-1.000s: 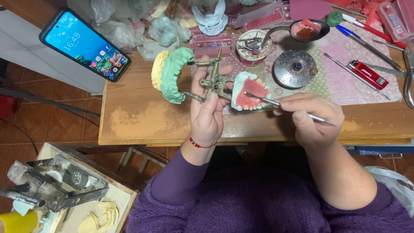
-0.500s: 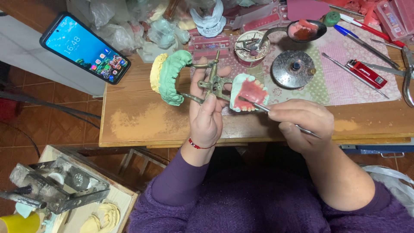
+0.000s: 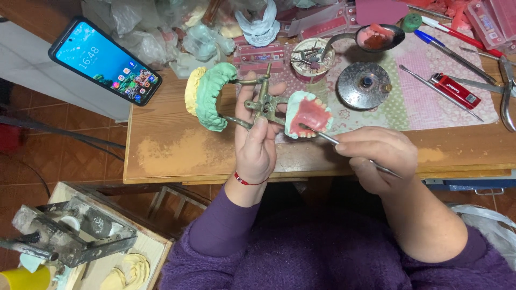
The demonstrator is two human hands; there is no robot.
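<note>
Left hand (image 3: 257,147): closed around the stem of a brass-coloured metal articulator (image 3: 262,103), held upright above the front edge of a worn wooden table (image 3: 177,156). On the articulator's left arm, a green plaster jaw model (image 3: 210,95), horseshoe-shaped, matte, with a yellowish base; on its right arm, a pale green cast carrying a pink wax denture (image 3: 307,114), glossy, with a row of small teeth along the lower rim. Right hand (image 3: 380,159): curled shut, pen-style, on a thin steel instrument (image 3: 344,146), tip touching the pink wax, handle projecting past the fingers toward the table's front edge. Behind the denture: round metal lid (image 3: 364,85), dull and speckled; small round tin (image 3: 312,59) filled with burs; spoon (image 3: 371,37) holding pink wax; red lighter (image 3: 457,91) lying on a pink patterned cloth (image 3: 430,110); blue pen (image 3: 451,48); long steel rods beside the lighter. Upper left: smartphone (image 3: 106,60), screen lit, overhanging the table's corner. Back row crowded with crumpled plastic bags (image 3: 145,32). Bare wood, dusted with pale powder, left of the hand. Lower left, off the table: grey crusted metal device (image 3: 64,233) on a cream tray. Purple knitted sleeves at the near edge.
</note>
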